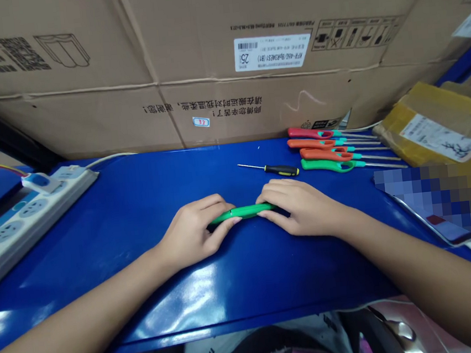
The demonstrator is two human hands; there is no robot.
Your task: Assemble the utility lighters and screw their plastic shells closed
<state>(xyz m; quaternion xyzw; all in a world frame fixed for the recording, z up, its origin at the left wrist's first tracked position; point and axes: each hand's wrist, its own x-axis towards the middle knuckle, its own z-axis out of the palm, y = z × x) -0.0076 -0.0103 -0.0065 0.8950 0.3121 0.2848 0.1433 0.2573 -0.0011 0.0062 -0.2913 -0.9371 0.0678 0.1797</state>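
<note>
Low over the middle of the blue table, a slim green plastic handle (247,212) spans the gap between my hands, seen edge-on with a small seam towards its left side. It matches the green of a lighter in the row behind. My left hand (201,227) pinches its left end between thumb and fingers. At the other end, the thumb and fingers of my right hand (294,207) close round it. Both ends are partly hidden by my fingers. Just beyond my right hand lies a screwdriver (281,170) with a black and yellow grip, its tip pointing left.
Several long-necked lighters, including a green one (328,165) and a red one (310,132), lie at the back right. A phone (426,208) and a taped package (412,109) are on the right. A power strip (34,212) runs along the left. Cardboard boxes (206,46) wall the back.
</note>
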